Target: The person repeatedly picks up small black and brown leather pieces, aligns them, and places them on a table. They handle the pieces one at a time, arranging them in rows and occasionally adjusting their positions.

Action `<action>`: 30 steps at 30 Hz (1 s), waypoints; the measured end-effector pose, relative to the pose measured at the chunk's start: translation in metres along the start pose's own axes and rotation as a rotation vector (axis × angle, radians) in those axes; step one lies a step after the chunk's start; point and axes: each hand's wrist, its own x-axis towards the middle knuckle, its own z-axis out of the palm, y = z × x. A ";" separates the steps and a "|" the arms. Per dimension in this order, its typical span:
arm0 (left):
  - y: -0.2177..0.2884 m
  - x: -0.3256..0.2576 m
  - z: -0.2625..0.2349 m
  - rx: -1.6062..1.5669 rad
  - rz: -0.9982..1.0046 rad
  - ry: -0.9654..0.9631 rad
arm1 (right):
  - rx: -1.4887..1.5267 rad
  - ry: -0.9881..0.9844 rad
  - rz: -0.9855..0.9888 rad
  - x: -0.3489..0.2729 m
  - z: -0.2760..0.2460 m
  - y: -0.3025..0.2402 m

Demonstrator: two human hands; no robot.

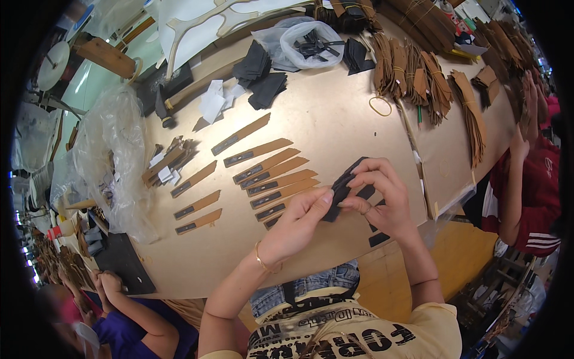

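Between both hands I hold a small stack of thin black pieces [341, 194], raised over the front part of the table. My left hand [302, 221] pinches the stack at its lower left side with the thumb on top. My right hand [382, 194] has its fingers bent around the stack's right side, thumb and fingertips at its edge. Beyond my left hand, brown strips [278, 175] lie in a slanted row, each with a dark rectangle at its left end. Below my right hand, more black pieces [378, 239] lie by the table's front edge, partly hidden.
Further left are a bundle of brown strips [173, 158], crumpled clear plastic [113, 161] and a hammer [162, 110]. At the back lie black pieces [263, 84], a plastic bag [311, 45] and tied brown bundles [412, 72]. Other people's arms [514, 173] rest at both sides.
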 end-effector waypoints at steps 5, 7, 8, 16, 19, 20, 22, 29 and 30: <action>-0.003 -0.003 0.004 -0.131 -0.038 0.028 | -0.135 -0.022 -0.091 0.002 -0.006 -0.003; -0.007 0.001 0.002 -0.328 -0.046 0.023 | -0.158 -0.042 -0.106 0.002 -0.011 -0.003; -0.008 0.001 -0.001 -0.344 -0.023 0.022 | -0.123 -0.071 -0.078 0.002 -0.017 -0.001; -0.006 -0.009 -0.015 -0.423 0.099 0.150 | 0.297 -0.014 0.344 0.037 -0.044 0.038; -0.001 -0.017 -0.019 -0.414 0.079 0.203 | 0.104 -0.156 0.524 0.053 -0.039 0.055; -0.001 -0.019 -0.019 -0.397 0.083 0.201 | 0.048 -0.154 0.561 0.055 -0.030 0.059; -0.001 -0.024 -0.020 -0.387 0.091 0.203 | -0.119 -0.160 0.350 0.054 -0.025 0.063; -0.005 -0.029 -0.018 -0.404 0.063 0.191 | -0.338 -0.135 0.186 0.039 -0.025 0.058; -0.006 -0.030 -0.018 -0.410 0.057 0.171 | -0.342 -0.124 0.188 0.036 -0.025 0.057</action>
